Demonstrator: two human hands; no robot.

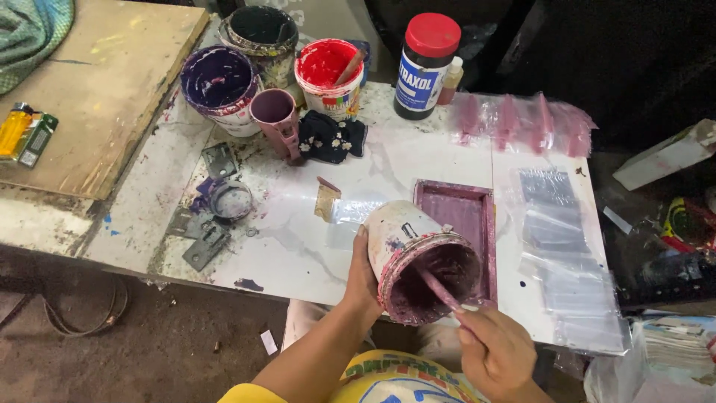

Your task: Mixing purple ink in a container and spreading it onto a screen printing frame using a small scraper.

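Paint can (418, 250), tipped, mouth toward the person.

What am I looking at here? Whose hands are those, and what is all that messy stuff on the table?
The picture comes from a camera worn on a person's head, so you see what they see when looking down. No machine here, just two bare hands. The left hand holds a tilted paint bucket, purple inside. The right hand holds a stick that pokes into the bucket's paint. Under them is a paint-stained white table. On it lie a flat purple tray, clear plastic bags, a purple cup, a red paint bucket, a dark purple bucket, a red-capped bottle and small metal pieces. On a wooden board at left lies a yellow lighter.
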